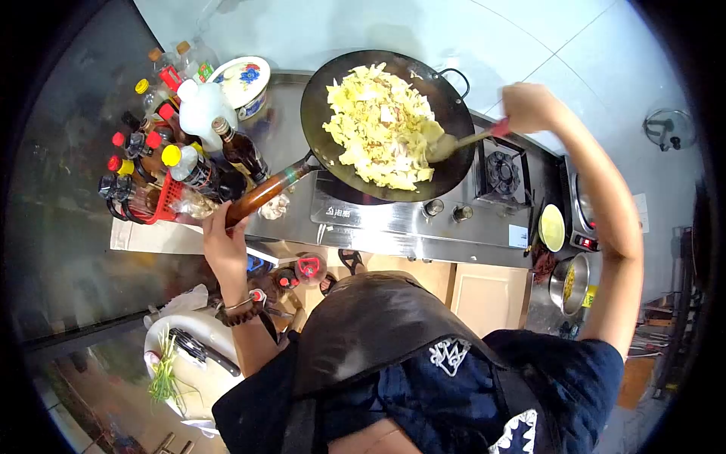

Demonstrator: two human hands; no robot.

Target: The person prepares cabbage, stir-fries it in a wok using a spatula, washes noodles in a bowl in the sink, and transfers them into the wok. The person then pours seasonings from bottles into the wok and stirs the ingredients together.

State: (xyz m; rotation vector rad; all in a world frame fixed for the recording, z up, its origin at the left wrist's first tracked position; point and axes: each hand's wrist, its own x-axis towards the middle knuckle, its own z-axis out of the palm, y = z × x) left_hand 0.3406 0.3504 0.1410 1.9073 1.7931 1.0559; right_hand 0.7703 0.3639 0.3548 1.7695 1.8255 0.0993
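Observation:
A dark wok [318,106] stands on the left part of the gas stove [355,223]. Chopped pale yellow-green cabbage [382,125] with small brownish bits fills its middle. My left hand [221,246] is closed around the wok's wooden handle [265,195]. In my right hand [532,108] is the red grip of a spatula [473,138], gripped above the wok's right side. The spatula's head lies inside the wok against the right edge of the cabbage, partly hidden by it.
Left of the wok, bottles crowd a red basket [168,198], with a dark bottle [240,147] and a flowered bowl [246,83] nearby. At right are a second burner [503,172], a yellowish bowl [552,228] and a steel bowl [558,284]. Greens [164,374] lie lower left.

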